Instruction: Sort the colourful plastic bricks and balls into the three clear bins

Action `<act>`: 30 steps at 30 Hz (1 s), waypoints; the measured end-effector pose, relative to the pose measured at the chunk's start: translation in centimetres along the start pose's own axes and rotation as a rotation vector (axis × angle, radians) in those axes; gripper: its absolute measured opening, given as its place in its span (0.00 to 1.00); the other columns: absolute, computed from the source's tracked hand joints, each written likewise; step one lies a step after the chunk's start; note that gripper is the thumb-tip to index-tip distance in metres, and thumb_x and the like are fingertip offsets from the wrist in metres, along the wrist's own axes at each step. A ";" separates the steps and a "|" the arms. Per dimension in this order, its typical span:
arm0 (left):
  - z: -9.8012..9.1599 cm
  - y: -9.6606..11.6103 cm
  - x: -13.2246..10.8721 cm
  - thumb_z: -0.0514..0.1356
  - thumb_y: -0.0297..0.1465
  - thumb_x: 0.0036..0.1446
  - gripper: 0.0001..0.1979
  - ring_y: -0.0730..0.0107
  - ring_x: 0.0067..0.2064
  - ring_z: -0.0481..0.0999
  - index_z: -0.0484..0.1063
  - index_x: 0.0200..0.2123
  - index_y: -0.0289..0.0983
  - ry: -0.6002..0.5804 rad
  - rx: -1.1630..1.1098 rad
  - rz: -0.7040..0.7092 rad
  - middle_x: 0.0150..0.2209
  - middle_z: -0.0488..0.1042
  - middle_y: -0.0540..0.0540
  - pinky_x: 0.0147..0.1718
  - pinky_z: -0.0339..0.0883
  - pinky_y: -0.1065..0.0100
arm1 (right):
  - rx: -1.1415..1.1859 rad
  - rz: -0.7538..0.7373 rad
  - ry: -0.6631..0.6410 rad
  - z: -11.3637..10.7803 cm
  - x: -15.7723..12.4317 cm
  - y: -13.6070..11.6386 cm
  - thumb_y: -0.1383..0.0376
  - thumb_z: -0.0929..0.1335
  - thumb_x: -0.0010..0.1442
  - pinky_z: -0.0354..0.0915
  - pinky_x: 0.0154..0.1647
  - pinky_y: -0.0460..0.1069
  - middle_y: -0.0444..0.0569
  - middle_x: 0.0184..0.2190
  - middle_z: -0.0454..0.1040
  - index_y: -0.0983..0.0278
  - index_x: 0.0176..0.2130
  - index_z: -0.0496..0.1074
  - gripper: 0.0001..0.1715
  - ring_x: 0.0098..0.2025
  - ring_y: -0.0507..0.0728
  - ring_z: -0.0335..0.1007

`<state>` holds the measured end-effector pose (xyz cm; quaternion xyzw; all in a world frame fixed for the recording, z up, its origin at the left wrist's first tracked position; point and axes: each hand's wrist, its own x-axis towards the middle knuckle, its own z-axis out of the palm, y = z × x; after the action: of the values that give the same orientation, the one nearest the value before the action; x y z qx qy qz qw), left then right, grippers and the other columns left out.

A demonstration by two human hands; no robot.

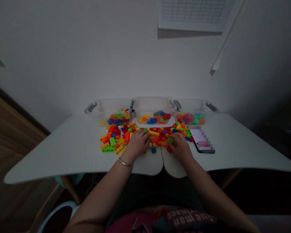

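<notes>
Loose toy building bricks (120, 141) in many colours lie heaped across the middle of the white table. My left hand (138, 143), with a silver bangle at the wrist, rests over the heap with its fingers curved and slightly apart; I see nothing held in it. A yellow brick (154, 133) lies just beyond its fingertips. Between the thumb and fingers of my right hand (181, 146) is a green brick (171, 140), partly covered by the fingers. A dark teal brick (153, 150) sits on the table between my hands.
Three clear plastic boxes stand along the wall: the left box (113, 105), middle box (152, 103) and right box (190, 105), each with coloured pieces inside. A phone (202, 139) lies right of the heap. A seam splits the table's front edge.
</notes>
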<state>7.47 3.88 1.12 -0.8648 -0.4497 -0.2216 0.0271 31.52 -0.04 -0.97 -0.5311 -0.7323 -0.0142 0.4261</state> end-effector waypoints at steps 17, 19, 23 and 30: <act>-0.2 -0.1 0.0 0.57 0.34 0.63 0.18 0.52 0.61 0.68 0.73 0.55 0.37 -0.024 -0.030 -0.025 0.58 0.73 0.40 0.63 0.59 0.48 | 0.050 0.005 0.207 -3.5 8.4 -1.6 0.66 0.66 0.59 0.69 0.50 0.58 0.58 0.49 0.72 0.62 0.51 0.71 0.20 0.50 0.64 0.69; -0.2 -0.1 0.1 0.56 0.34 0.63 0.18 0.52 0.61 0.68 0.73 0.55 0.36 -0.028 -0.024 -0.018 0.58 0.73 0.40 0.62 0.60 0.49 | 0.050 -0.009 0.228 -3.7 9.9 -1.9 0.65 0.66 0.59 0.69 0.49 0.58 0.57 0.48 0.72 0.61 0.53 0.70 0.21 0.45 0.62 0.71; -0.2 -0.2 0.1 0.56 0.34 0.63 0.18 0.53 0.61 0.68 0.73 0.55 0.36 -0.031 -0.022 -0.011 0.58 0.73 0.40 0.62 0.61 0.50 | 0.038 -0.042 0.206 -2.8 12.4 -2.0 0.65 0.66 0.59 0.68 0.50 0.60 0.53 0.44 0.75 0.61 0.49 0.71 0.17 0.41 0.61 0.72; -0.2 -0.2 0.0 0.57 0.34 0.63 0.18 0.55 0.60 0.68 0.72 0.55 0.38 -0.018 -0.031 -0.009 0.57 0.73 0.41 0.62 0.60 0.50 | 0.009 -0.017 0.161 0.0 14.7 -2.0 0.70 0.61 0.60 0.63 0.58 0.59 0.54 0.49 0.76 0.62 0.49 0.73 0.20 0.53 0.62 0.70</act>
<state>7.28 3.97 1.30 -0.8651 -0.4501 -0.2210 0.0086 28.89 10.40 9.30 -0.5201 -0.7000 -0.0572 0.4860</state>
